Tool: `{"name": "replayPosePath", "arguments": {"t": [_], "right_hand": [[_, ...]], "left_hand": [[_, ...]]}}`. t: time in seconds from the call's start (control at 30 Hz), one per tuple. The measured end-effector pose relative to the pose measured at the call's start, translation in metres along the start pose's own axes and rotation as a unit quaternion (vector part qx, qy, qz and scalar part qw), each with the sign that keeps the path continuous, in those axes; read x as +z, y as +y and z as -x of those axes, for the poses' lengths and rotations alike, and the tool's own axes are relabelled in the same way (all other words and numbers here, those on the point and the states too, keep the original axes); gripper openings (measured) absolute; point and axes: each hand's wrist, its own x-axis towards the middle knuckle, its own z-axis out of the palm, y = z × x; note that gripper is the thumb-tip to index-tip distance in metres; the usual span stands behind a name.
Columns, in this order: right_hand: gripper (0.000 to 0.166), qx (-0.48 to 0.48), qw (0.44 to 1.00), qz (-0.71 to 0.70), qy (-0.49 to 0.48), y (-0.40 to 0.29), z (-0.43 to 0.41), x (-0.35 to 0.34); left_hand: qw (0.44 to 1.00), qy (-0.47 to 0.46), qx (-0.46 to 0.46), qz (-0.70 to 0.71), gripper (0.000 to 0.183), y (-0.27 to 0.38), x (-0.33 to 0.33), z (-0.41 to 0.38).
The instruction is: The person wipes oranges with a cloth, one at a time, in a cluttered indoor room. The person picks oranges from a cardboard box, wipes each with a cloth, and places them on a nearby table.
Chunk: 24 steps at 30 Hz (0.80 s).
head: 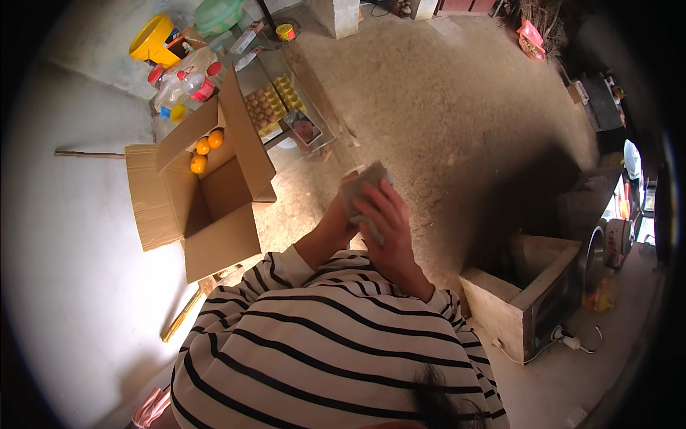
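Note:
In front of my striped top, both hands hold a crumpled grey cloth [360, 189]. My left hand [338, 217] is at its left side, partly hidden behind the cloth. Over its right side lie the bent fingers of my right hand [390, 220], slightly blurred. Whether something is wrapped inside the cloth I cannot tell. To the left stands an open cardboard box [220, 230] with its flaps spread. Several oranges [199, 163] rest together at the box's far side, near a raised flap.
Egg trays [289, 94], a framed photo [303, 127], plastic bottles [199, 86] and a yellow bucket [154, 40] stand beyond the box. At right is a concrete-like basin [496, 292] beside a counter with a cable. A straw broom [183, 315] leans low by the white wall.

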Motion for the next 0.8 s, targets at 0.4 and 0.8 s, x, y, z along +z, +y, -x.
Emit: {"name": "replayPosePath", "arguments": {"t": [0.4, 0.8], "right_hand": [[0.038, 0.058, 0.995, -0.075, 0.026, 0.015, 0.01, -0.017], [0.031, 0.453, 0.719, -0.512, 0.126, 0.097, 0.04, -0.013]], "left_hand": [[0.994, -0.027, -0.084, 0.058, 0.053, -0.025, 0.007, -0.002], [0.963, -0.135, -0.159, 0.172, 0.054, -0.022, 0.02, 0.01]]}}
